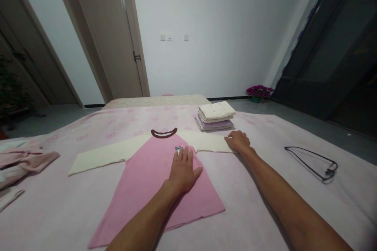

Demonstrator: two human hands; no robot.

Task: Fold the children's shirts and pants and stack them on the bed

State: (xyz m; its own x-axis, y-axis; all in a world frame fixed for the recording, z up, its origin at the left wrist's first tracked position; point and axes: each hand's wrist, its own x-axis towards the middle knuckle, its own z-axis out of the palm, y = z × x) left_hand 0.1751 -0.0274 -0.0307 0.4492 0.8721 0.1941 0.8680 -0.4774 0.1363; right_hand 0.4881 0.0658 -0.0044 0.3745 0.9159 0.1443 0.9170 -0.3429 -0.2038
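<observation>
A long-sleeved shirt [156,180] lies spread flat in front of me, neckline facing away. Its body is pink, its sleeves cream, and its collar dark brown. My left hand [183,169] rests palm down on the chest, fingers stretched out just below a small printed motif. Out at the end of the right sleeve [210,142], my right hand [238,141] has its fingers curled and closed on the cuff. The left sleeve [101,157] stretches out to the side, untouched.
Behind the right sleeve stands a stack of folded clothes [216,115]. Rumpled clothes [25,162] lie at the left edge, and a black wire-like frame [313,160] sits at the right. A pale pink patterned sheet [259,188] covers the surface.
</observation>
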